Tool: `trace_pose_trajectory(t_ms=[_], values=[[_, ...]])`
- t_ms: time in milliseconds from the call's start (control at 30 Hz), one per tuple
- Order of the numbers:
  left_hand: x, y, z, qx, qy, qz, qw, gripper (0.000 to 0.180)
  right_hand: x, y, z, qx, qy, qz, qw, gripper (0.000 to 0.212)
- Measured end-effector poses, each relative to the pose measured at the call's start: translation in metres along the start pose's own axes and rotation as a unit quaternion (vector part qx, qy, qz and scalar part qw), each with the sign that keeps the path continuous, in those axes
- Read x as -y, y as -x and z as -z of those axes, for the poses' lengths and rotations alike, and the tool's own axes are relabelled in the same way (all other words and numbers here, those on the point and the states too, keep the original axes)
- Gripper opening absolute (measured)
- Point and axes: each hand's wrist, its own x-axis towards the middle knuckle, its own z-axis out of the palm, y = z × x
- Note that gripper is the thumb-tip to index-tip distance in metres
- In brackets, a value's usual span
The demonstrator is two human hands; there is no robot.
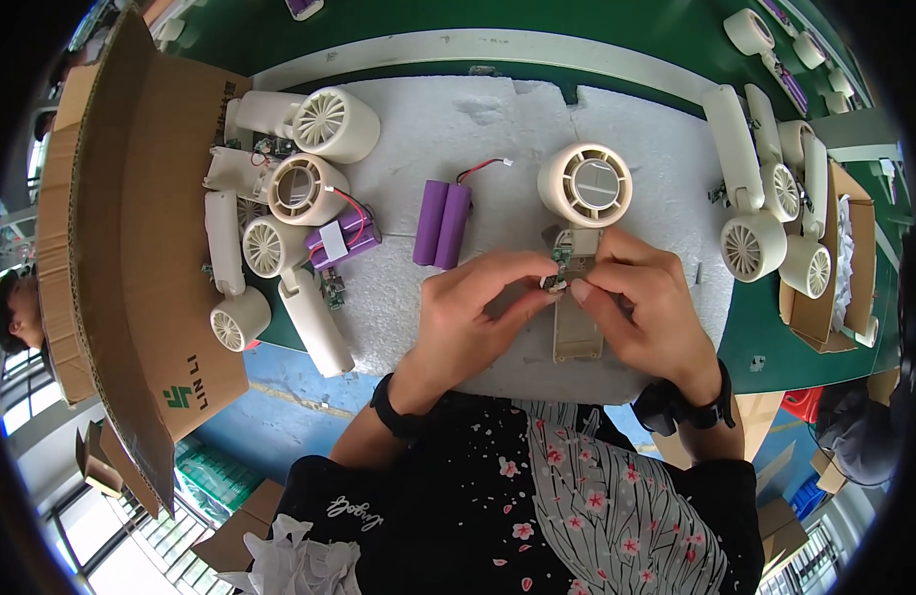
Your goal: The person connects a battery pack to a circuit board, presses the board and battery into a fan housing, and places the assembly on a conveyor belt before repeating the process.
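Observation:
In front of me on a white foam sheet lies a cream handheld fan (551, 185), its round head away from me and its handle shell (578, 337) open toward me. My left hand (473, 315) pinches a small green circuit board (562, 256) over the handle, between thumb and index finger. My right hand (644, 302) has thumb and fingertips closed at the board's near end; whatever they grip there is too small to make out. Left of the fan rests a purple two-cell battery pack (442, 224) with a thin lead ending in a white plug.
Several cream fans (319, 124) and another purple battery pack (344, 241) crowd the left of the foam sheet (398, 129). A tall cardboard box (160, 248) stands beyond them. More fans (752, 245) and a small carton (825, 322) with white paper sit at the right.

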Motion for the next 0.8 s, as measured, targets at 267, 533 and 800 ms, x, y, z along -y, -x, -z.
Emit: trace_pose_trajectory(t_ms=[267,533,800], values=[[0.006,-0.003,0.0,0.007,0.007,-0.063,0.998,0.028,0.002,0.0,0.001,0.022,0.013,-0.001,1.0,0.006],[0.002,-0.003,-0.001,0.018,-0.007,-0.036,0.999,0.037,0.0,0.002,-0.004,0.0,0.049,0.076,0.996,0.006],[-0.003,-0.005,-0.006,0.01,-0.047,-0.044,0.998,0.04,0.003,0.007,-0.014,-0.105,0.037,0.004,0.994,0.029]])
